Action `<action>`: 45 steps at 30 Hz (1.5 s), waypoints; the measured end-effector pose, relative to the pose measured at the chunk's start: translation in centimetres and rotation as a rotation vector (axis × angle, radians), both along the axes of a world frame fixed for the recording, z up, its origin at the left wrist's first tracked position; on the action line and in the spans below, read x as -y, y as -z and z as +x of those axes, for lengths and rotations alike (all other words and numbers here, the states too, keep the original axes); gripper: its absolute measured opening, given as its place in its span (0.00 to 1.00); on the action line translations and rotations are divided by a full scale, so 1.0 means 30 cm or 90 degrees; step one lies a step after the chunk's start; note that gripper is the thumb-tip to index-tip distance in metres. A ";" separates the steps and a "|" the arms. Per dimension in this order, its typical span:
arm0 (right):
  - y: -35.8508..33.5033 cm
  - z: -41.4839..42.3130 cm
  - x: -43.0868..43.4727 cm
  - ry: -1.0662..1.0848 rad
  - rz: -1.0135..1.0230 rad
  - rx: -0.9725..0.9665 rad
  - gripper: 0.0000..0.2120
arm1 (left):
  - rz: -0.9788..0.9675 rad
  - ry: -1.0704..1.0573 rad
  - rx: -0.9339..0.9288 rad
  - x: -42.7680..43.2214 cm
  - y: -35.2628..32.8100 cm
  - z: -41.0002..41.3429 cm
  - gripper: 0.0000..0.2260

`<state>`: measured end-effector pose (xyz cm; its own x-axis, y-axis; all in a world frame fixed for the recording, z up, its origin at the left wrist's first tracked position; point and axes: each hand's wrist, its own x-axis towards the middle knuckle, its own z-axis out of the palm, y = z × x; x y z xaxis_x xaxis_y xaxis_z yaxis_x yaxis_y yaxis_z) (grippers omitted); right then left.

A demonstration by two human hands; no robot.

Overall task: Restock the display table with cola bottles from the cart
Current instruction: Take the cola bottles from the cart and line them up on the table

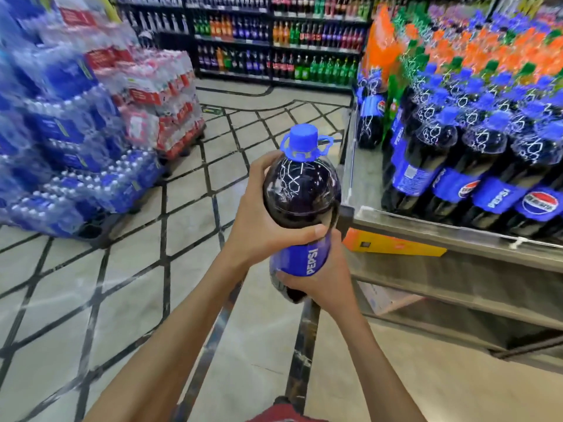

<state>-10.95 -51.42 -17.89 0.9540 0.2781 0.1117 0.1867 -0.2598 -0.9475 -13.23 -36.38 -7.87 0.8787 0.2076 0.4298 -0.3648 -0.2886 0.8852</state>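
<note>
A large dark cola bottle with a blue cap, blue carry ring and blue label (pixel 301 190) is held upright in the air over the pale tiled floor with dark grid lines (pixel 146 269), just off the near left corner of the steel display table (pixel 426 231) and not touching it. The left hand (pixel 259 226) wraps around the bottle's shoulder with the thumb across the front above the label. The right hand (pixel 326 281) curls around the lower body from the right, and its fingers cover the base. On the tabletop, rows of matching cola bottles (pixel 475 166) stand up to the near edge, while a bare strip of tabletop runs along the left edge. Orange and green soda bottles (pixel 487 47) fill the far part, blurred. An orange-yellow box (pixel 393 245) sits under the near edge, partly hidden. Open floor lies between the table and the stacked shrink-wrapped water packs with blue labels (pixel 61 147) and red-labelled packs (pixel 161 102) on the left, both smeared by blur. Dark wall shelving with bottles (pixel 274 41) closes the far side. A red item (pixel 286 414) is cut off at the bottom edge, unidentifiable.
</note>
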 end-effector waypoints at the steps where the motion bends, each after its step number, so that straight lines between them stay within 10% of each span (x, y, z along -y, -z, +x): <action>1: 0.000 0.040 -0.022 -0.001 -0.002 -0.004 0.47 | -0.006 0.000 0.004 -0.027 0.006 0.038 0.48; 25: 0.064 0.879 -0.455 0.363 -0.028 -0.061 0.48 | 0.023 0.348 -0.045 -0.428 0.065 1.192 0.48; 45: 0.117 1.390 -0.199 0.664 0.038 -0.035 0.44 | 0.099 0.659 -0.081 0.016 0.103 1.907 0.48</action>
<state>30.75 -45.44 -21.40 0.7215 -0.6908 0.0469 -0.1479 -0.2199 -0.9642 43.98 -36.87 -10.97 0.6362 -0.7192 0.2793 -0.4048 -0.0029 0.9144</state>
